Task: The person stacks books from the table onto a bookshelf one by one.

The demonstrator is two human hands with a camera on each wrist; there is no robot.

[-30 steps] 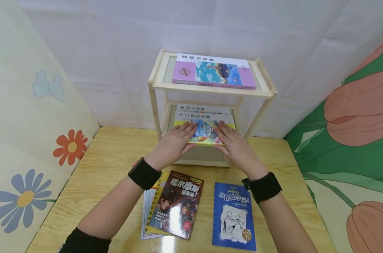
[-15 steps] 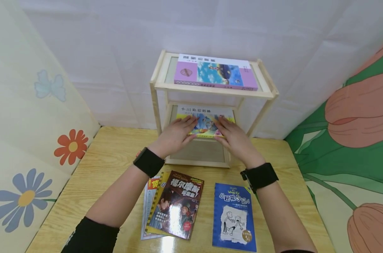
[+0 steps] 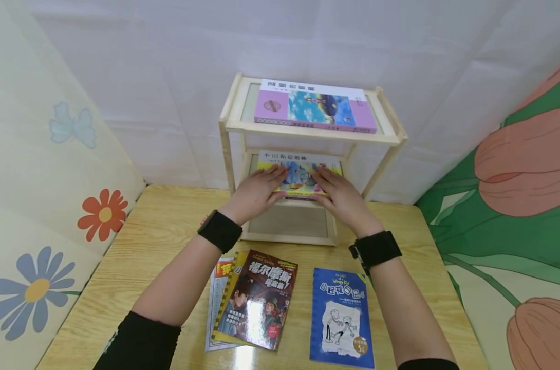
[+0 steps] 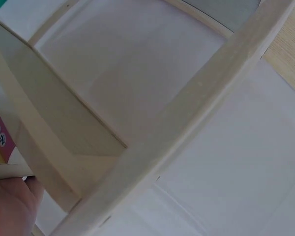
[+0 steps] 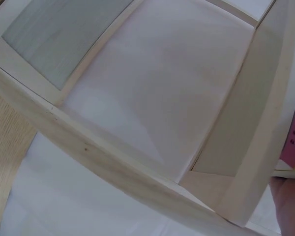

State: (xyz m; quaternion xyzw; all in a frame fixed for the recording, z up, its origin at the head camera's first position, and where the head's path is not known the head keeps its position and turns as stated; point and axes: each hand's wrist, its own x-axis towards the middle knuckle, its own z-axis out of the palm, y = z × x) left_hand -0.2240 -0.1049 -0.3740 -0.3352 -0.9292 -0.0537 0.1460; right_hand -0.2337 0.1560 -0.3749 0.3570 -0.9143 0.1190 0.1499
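At the centre of the frame, beneath the top tier of the wooden rack (image 3: 280, 129), the yellow-edged book (image 3: 300, 177) lies cover up between your left hand (image 3: 256, 191) and your right hand (image 3: 342, 200). Your hands are apart, each touching one side: fingers straight on the cover, thumb at the front edge.

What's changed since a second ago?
The left hand and right hand moved the yellow-and-white paperback backward over the wooden rack's middle shelf, hiding the title behind; neither let go. The purple-and-white book, brown book and blue book stayed.
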